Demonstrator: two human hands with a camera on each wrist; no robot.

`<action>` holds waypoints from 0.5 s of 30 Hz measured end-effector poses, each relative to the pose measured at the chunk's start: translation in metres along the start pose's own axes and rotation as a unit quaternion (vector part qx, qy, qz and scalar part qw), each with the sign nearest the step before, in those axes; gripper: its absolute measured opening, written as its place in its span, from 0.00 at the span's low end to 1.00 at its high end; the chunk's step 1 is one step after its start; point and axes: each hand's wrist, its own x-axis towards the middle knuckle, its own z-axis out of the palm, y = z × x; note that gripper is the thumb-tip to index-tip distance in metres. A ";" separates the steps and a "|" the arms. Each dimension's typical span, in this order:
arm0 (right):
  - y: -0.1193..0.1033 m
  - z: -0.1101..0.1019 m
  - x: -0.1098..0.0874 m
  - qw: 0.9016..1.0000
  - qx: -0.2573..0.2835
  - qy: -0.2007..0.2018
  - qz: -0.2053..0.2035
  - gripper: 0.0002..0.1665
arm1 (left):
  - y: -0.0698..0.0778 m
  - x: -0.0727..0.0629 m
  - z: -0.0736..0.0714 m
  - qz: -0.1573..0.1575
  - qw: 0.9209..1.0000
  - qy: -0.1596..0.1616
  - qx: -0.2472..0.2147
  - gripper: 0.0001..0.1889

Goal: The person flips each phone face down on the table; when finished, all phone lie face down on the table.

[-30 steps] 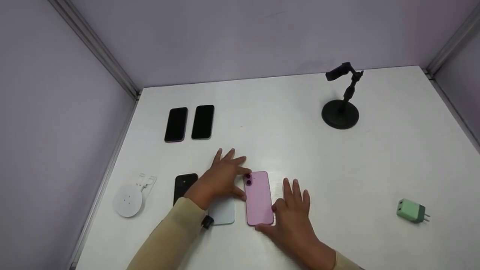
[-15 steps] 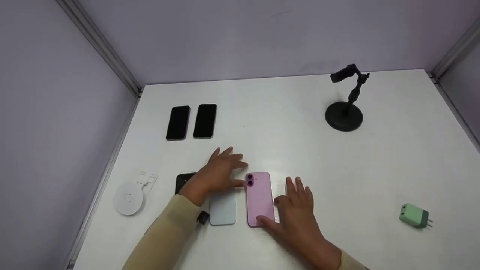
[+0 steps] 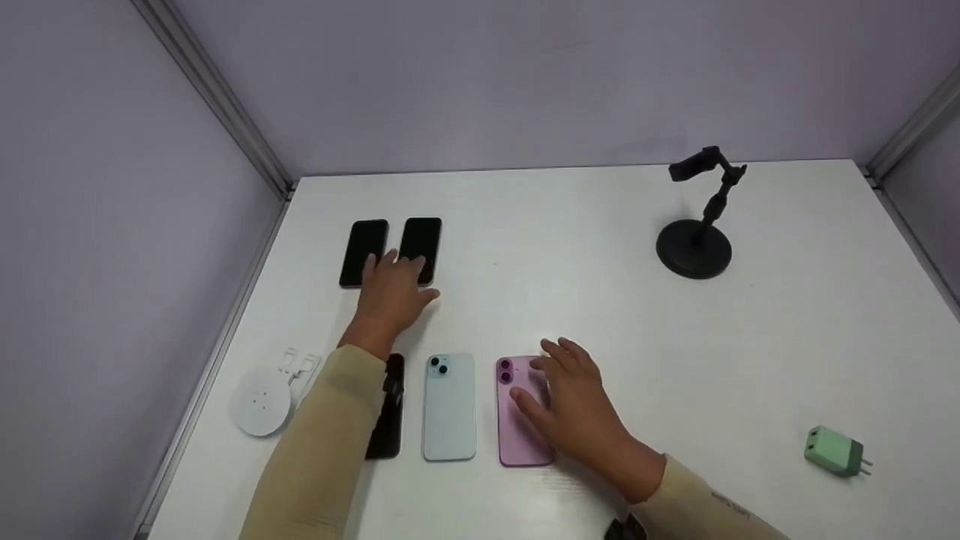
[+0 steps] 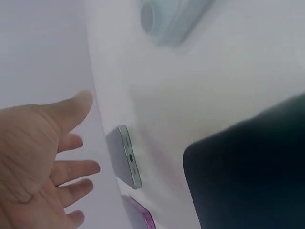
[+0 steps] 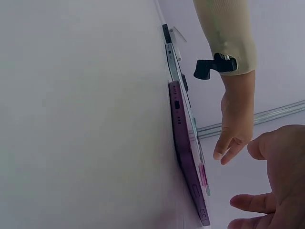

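Observation:
My left hand [image 3: 390, 292] reaches over the lower ends of two phones lying screen up: a left phone [image 3: 364, 244] and a right phone [image 3: 421, 238]. Its fingers are spread, and the left wrist view shows them apart from the phones' ends. My right hand [image 3: 574, 401] hovers at the right side of a pink phone [image 3: 517, 431], fingers loosely bent. In the right wrist view the pink phone [image 5: 183, 143] lies flat, with a gap to that hand. Left of it lie a light blue phone [image 3: 450, 420], back up, and a black phone [image 3: 386, 431], partly hidden by the left sleeve.
A round white charging pad [image 3: 260, 403] on a clear stand lies at the left. A black phone stand [image 3: 694, 249] rises at the back right. A green plug adapter [image 3: 834, 451] lies at the right. Walls border the white table [image 3: 637, 330].
My left hand has left the pink and light blue phones and moved up and left to the far phones. My right hand has lifted from the pink phone's lower corner and shifted upward.

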 end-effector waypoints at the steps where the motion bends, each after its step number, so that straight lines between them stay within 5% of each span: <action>1: -0.001 0.001 0.004 1.000 0.012 -0.004 0.002 0.30 | -0.002 0.003 0.000 -0.009 1.000 0.005 0.000 0.37; 7: -0.009 0.002 0.032 0.998 0.059 -0.005 -0.014 0.28 | -0.011 0.016 0.007 -0.045 0.999 0.020 -0.005 0.38; 15: -0.020 0.006 0.059 0.993 0.109 -0.041 -0.005 0.29 | -0.023 0.017 0.019 -0.080 0.997 0.009 0.010 0.38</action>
